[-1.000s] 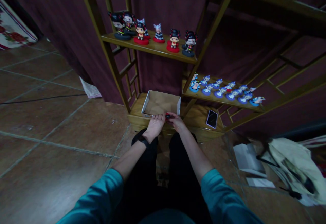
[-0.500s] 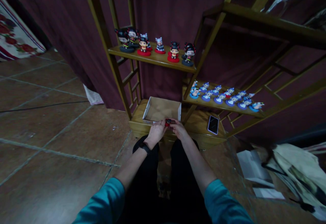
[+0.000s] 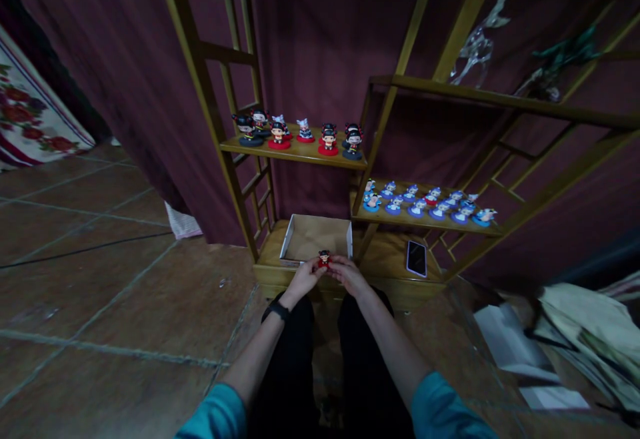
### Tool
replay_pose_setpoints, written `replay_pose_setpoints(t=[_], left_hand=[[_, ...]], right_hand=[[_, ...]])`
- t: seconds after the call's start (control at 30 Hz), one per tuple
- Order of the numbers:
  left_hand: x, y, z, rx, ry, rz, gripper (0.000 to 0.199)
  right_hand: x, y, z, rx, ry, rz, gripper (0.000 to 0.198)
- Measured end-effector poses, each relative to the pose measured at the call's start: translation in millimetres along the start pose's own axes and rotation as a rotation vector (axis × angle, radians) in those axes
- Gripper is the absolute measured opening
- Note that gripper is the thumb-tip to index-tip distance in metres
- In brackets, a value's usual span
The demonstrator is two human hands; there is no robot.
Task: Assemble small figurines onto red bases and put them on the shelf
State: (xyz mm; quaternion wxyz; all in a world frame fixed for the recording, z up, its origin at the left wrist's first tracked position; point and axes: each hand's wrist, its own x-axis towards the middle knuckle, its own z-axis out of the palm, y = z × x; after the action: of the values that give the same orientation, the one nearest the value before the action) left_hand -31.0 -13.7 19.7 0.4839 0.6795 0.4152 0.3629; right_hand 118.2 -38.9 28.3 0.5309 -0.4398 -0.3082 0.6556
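Both hands meet at frame centre, left hand [image 3: 305, 275] and right hand [image 3: 349, 274] each with grip clamped on a small red-and-black figurine [image 3: 324, 258], held upright just at 6 o'clock of the open cardboard box [image 3: 317, 236] on the bottom shelf. Black phone [image 3: 416, 258] lies at 3 o'clock of the box; red-base figurines [image 3: 300, 135] at 12, blue figurines [image 3: 425, 202] at 2.

Glossy plastic figurine [image 3: 325, 258]; matt cardboard box [image 3: 317, 236]; wooden shelf [image 3: 300, 153].

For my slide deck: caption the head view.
Both hands, left and right, hold a small figurine before a cardboard box.
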Motion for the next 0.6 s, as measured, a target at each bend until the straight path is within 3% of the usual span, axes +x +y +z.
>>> replay_pose_setpoints(t=[0.17,0.37,0.6], left_hand=[[2.2,2.4,-3.6,-0.284,-0.078,-0.112,0.044],[0.8,3.6,-7.9,-0.457,-0.076,-0.232,0.049],[1.3,-2.3,-8.3,-0.491,-0.08,-0.209,0.053]], right_hand=[[-2.5,-1.3,4.6,0.028,0.0,0.005,0.026],[-3.8,1.5,3.5,0.039,0.028,0.003,0.025],[-5.8,0.9,6.5,0.027,0.017,-0.022,0.028]])
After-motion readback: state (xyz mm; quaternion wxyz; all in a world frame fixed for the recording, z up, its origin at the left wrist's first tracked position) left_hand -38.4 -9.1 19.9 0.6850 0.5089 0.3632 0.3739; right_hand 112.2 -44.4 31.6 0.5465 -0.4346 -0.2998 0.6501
